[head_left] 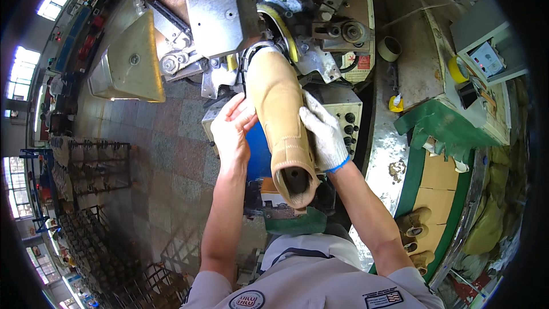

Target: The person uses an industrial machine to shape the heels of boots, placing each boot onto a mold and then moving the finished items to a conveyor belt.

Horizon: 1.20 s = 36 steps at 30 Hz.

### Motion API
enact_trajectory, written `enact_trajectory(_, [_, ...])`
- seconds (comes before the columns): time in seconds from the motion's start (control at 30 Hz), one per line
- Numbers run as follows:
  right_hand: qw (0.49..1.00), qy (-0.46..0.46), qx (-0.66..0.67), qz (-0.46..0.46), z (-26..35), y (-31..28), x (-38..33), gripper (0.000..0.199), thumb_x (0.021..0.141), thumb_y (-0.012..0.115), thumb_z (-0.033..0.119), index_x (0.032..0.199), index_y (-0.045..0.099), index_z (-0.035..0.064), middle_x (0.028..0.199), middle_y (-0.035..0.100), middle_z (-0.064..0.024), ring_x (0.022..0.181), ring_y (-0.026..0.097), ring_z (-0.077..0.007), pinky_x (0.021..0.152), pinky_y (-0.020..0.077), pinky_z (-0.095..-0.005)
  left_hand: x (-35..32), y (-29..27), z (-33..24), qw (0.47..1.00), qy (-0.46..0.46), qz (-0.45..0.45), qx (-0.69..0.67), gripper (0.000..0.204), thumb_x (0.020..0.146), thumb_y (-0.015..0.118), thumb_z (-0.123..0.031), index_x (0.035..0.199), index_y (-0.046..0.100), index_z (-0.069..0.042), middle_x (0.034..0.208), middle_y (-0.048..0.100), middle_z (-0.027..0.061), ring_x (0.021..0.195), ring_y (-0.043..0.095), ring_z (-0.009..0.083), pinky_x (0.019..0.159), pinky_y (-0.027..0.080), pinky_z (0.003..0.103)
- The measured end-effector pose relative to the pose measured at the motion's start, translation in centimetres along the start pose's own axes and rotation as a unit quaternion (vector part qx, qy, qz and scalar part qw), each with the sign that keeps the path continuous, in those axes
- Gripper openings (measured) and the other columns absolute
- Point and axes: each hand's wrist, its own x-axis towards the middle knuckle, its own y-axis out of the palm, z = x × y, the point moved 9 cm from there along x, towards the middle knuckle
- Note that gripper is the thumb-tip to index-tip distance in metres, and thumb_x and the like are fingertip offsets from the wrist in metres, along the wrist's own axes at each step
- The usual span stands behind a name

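Note:
A tan boot [280,106] lies lengthwise in front of me, its toe end up against the metal clamps of a shoe-lasting machine [217,17]. Its shaft opening faces me, with something dark inside that has a small hole. My bare left hand [231,129] is at the boot's left side, fingers apart, the thumb side close to or touching it. On the right side, my right hand [326,131], in a white knit glove with a blue cuff, presses against the boot and steadies it. The boot hides part of the right fingers.
A control box [350,123] with black knobs sits right of the boot. Farther right are a tape roll [389,49], a yellow tape roll [457,69] and a cardboard-lined channel holding more tan boots [414,223]. A yellowish cover [134,60] projects at left. Racks [91,166] stand at far left.

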Motion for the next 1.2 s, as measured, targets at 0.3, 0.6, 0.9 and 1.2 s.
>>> enact_trajectory(0.3, [0.996,-0.052,0.030,-0.063,-3.2,0.7,4.2,0.051,0.097,0.069,0.014,0.142,0.056,-0.0059,0.134,0.064,-0.0123,0.116,0.062,-0.0180,0.102,0.0489,-0.0308,0.9,-0.9,4.4,0.998,-0.061,0.012,0.007,0.046,0.097,0.070,-0.013,0.135,0.057,0.010,0.116,0.071,0.0150,0.097,0.071,0.0186,0.084,0.058,0.030])
enact_trajectory(0.6, [0.992,-0.009,0.064,-0.112,-4.5,0.1,4.4,0.045,0.097,0.071,0.018,0.132,0.063,-0.0091,0.121,0.069,-0.0133,0.105,0.065,-0.0183,0.093,0.0527,-0.0308,-0.1,0.4,7.7,0.981,-0.142,0.125,-0.035,0.036,0.108,0.049,-0.026,0.136,0.056,-0.004,0.113,0.071,0.0114,0.091,0.074,0.0209,0.079,0.063,0.034])
enact_trajectory(0.9, [0.987,0.024,0.057,-0.149,-4.7,-0.4,3.9,0.035,0.097,0.073,0.022,0.118,0.071,-0.0066,0.111,0.073,-0.0115,0.097,0.068,-0.0179,0.086,0.0556,-0.0321,-0.3,1.1,6.5,0.989,-0.125,0.079,0.025,0.063,0.109,0.046,-0.053,0.110,0.070,0.005,0.096,0.074,0.0113,0.082,0.070,0.0163,0.074,0.056,0.031])
enact_trajectory(1.2, [0.980,-0.043,-0.103,-0.165,-4.8,-2.2,3.6,0.041,0.103,0.066,0.035,0.095,0.074,-0.0055,0.085,0.070,-0.0034,0.076,0.057,-0.0077,0.068,0.0495,-0.0281,-0.2,1.0,8.1,0.991,-0.090,0.097,0.018,0.058,0.110,0.046,-0.049,0.111,0.069,0.004,0.095,0.072,0.0094,0.082,0.068,0.0153,0.075,0.054,0.030])
